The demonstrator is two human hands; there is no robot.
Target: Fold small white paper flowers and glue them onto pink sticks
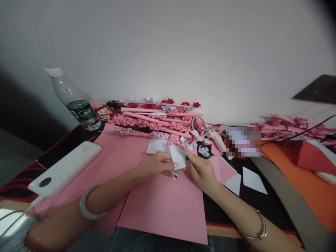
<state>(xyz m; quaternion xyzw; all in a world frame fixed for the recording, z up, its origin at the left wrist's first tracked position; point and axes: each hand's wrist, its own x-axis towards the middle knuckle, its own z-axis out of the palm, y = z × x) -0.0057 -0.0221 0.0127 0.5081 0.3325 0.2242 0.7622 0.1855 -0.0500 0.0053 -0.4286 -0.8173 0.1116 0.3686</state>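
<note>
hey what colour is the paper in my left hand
The paper is white, best seen in the head view.

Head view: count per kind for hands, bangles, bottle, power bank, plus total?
Hands: 2 (left hand, right hand, both at the white paper)
Bangles: 2 (left bangle, right bangle)
Bottle: 1
Power bank: 1
Total: 6
</note>
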